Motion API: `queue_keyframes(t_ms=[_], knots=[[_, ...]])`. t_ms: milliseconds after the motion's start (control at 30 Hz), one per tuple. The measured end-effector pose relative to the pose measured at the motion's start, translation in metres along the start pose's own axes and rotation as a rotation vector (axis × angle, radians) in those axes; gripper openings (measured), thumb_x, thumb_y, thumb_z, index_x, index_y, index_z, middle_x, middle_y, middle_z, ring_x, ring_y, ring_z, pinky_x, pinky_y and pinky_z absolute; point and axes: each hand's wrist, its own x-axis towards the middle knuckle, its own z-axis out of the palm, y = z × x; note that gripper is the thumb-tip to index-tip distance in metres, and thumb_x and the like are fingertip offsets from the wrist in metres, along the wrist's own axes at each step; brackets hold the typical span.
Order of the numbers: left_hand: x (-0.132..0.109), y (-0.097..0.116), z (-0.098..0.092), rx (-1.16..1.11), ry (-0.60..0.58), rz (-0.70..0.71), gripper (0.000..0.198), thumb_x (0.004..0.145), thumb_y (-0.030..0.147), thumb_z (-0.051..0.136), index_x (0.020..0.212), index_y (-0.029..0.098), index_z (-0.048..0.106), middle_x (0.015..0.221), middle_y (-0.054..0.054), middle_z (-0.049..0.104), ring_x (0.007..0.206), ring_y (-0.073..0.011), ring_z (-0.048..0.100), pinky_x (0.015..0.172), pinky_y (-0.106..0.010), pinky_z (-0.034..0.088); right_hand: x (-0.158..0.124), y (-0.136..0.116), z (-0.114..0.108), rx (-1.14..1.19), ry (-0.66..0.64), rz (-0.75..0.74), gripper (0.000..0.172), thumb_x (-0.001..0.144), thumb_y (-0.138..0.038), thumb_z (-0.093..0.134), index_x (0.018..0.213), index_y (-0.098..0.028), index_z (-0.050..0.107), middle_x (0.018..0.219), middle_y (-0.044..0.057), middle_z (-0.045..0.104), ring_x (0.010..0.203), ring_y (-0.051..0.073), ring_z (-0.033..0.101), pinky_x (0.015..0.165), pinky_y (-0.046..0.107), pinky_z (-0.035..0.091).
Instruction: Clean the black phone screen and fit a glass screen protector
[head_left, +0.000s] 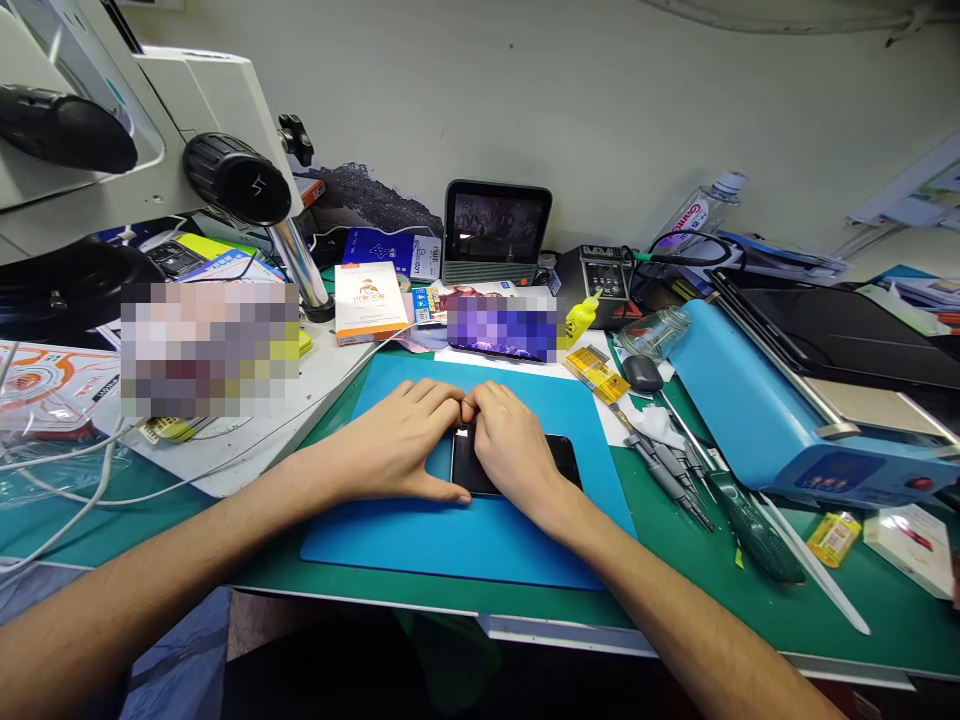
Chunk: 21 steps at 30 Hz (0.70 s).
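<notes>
A black smartphone [564, 458] lies flat, screen up, on a blue mat [465, 540]. My left hand [394, 440] is at the phone's left end, its thumb at the near left corner and its fingers bent towards the far left corner, bracing the phone between them. Across the middle of the phone lies my right hand [514, 445], with its fingers curled and thumb and fingertips pressed together at the far left corner. The fingertips of both hands meet there. Whatever the right fingers pinch is hidden, though a small bright spot shows just below them.
A microscope [236, 180] stands at the left, cables trailing from its base. Behind the mat are a tablet-like screen [496, 228], a white-orange box [369, 300] and a yellow bottle [581, 318]. Screwdrivers [754, 525], tweezers and a blue machine [750, 400] lie to the right.
</notes>
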Motion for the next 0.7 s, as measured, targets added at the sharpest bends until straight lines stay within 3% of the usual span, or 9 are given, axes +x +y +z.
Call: queue_keyframes(t_ms=[433,700], knots=[[0.0020,-0.0008,-0.0034,0.059,-0.002,0.041,0.069,0.085,0.078,0.064,0.119,0.018,0.053,0.127,-0.013,0.062,0.119,-0.0335,0.059,0.098,-0.047,0.045,-0.0005,0.0016,-0.0004,0.082,-0.004,0.023,0.028,0.089,0.000,0.038,0.081,-0.024,0.051,0.086,0.004,0.064,0.083,0.022,0.056,0.076,0.033,0.040],[0.0018,0.0022,-0.0012,0.060,-0.019,0.015,0.070,0.086,0.077,0.064,0.122,0.018,0.054,0.129,-0.014,0.063,0.124,-0.0359,0.057,0.104,-0.050,0.043,-0.0021,0.0023,-0.0018,0.150,0.008,0.029,0.029,0.090,-0.001,0.039,0.076,-0.024,0.049,0.084,0.002,0.063,0.082,0.019,0.057,0.075,0.031,0.041]])
